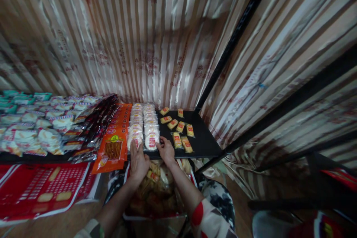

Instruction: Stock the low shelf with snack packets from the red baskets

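Note:
Two rows of clear-wrapped white round rice crackers stand on a black shelf (208,139). My left hand (140,163) lies with fingers stretched over the front rice cracker packet of the left row (135,140), partly covering it. My right hand (167,151) has its thumb and curled fingers at the right edge of the front rice cracker packet in the right row (152,140). That packet has a red label. Right of the rows, several small yellow snack packets (176,139) lie loosely spread. An orange snack bag (115,148) overhangs the shelf edge on the left.
Further left lie dark snack bags (97,119), white packets (51,139) and green packets (11,98). Below my hands is an open bag of wrapped snacks (156,197). A red printed bag (41,193) sits lower left. A black frame post (227,54) and striped curtain (156,44) bound the shelf.

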The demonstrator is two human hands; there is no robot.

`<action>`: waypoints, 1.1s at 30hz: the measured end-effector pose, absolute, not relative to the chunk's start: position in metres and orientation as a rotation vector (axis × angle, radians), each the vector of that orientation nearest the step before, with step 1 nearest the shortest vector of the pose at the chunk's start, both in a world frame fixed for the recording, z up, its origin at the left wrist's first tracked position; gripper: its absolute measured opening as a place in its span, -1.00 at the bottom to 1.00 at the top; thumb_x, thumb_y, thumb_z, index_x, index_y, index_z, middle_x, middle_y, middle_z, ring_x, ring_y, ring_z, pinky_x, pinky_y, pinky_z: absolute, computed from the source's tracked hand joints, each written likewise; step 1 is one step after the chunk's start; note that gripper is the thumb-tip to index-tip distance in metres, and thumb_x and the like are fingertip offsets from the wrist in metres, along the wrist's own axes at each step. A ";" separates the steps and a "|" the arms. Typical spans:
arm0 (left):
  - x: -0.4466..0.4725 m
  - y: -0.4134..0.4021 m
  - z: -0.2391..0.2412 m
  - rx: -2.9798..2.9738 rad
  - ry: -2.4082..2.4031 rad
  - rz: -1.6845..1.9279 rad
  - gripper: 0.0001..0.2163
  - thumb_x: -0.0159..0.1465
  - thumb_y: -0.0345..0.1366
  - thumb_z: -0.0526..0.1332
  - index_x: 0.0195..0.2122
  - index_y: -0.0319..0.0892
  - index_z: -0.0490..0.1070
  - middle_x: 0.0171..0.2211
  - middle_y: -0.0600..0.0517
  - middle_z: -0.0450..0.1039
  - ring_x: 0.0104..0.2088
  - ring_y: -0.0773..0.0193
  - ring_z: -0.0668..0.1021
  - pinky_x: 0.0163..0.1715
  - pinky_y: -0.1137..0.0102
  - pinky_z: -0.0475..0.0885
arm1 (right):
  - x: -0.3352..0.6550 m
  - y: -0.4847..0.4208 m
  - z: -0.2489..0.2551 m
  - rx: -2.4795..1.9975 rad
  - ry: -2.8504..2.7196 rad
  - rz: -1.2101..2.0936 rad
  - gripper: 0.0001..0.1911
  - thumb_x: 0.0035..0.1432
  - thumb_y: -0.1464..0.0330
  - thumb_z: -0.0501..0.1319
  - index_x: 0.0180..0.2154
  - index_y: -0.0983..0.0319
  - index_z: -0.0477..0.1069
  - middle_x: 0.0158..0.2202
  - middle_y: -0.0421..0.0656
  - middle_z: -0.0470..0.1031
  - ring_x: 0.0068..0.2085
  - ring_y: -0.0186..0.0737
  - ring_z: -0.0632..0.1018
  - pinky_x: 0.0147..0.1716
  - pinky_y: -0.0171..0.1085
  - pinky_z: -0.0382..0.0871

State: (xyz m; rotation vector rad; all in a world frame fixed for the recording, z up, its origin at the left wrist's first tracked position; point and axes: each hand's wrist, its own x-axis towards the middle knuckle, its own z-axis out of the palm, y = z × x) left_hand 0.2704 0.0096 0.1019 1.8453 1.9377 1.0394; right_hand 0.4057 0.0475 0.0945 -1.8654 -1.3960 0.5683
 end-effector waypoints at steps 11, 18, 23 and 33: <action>0.257 0.016 0.102 2.014 1.852 0.944 -0.64 0.05 -0.55 0.02 -0.13 -0.30 0.40 0.18 -0.18 0.14 0.24 0.04 0.08 0.21 0.15 0.08 | 0.402 0.048 0.096 -1.891 -1.392 0.554 -0.63 0.05 0.26 0.16 -0.07 0.20 0.39 -0.20 -0.10 0.43 -0.36 -0.30 0.47 -0.31 -0.33 0.30; 0.264 -0.025 0.098 2.109 1.518 0.944 -0.68 0.12 -0.52 -0.06 -0.26 -0.16 0.42 -0.10 -0.04 0.40 -0.04 0.24 0.42 0.01 0.33 0.31 | 0.416 -0.013 0.089 -1.522 -1.141 0.755 -0.63 0.11 0.18 0.04 -0.15 0.28 0.40 -0.30 -0.09 0.48 -0.35 -0.25 0.47 -0.36 -0.32 0.35; 0.283 -0.059 0.069 2.042 1.304 0.665 -0.71 0.16 -0.45 -0.10 -0.33 -0.18 0.41 -0.26 -0.04 0.44 -0.20 0.25 0.47 -0.13 0.36 0.35 | 0.453 -0.067 0.086 -1.783 -1.270 0.597 -0.70 0.13 0.24 0.03 -0.21 0.21 0.44 -0.24 -0.09 0.52 -0.25 -0.18 0.50 -0.20 -0.25 0.35; 0.347 -0.091 0.040 1.561 1.310 0.374 -0.85 0.14 -0.36 0.06 -0.34 -0.21 0.40 -0.44 0.05 0.47 -0.41 0.32 0.45 -0.38 0.45 0.28 | 0.471 -0.112 0.043 -2.257 -1.734 0.524 -0.49 0.03 0.54 0.02 0.07 0.37 0.27 0.12 0.11 0.27 0.15 -0.06 0.29 0.09 -0.20 0.17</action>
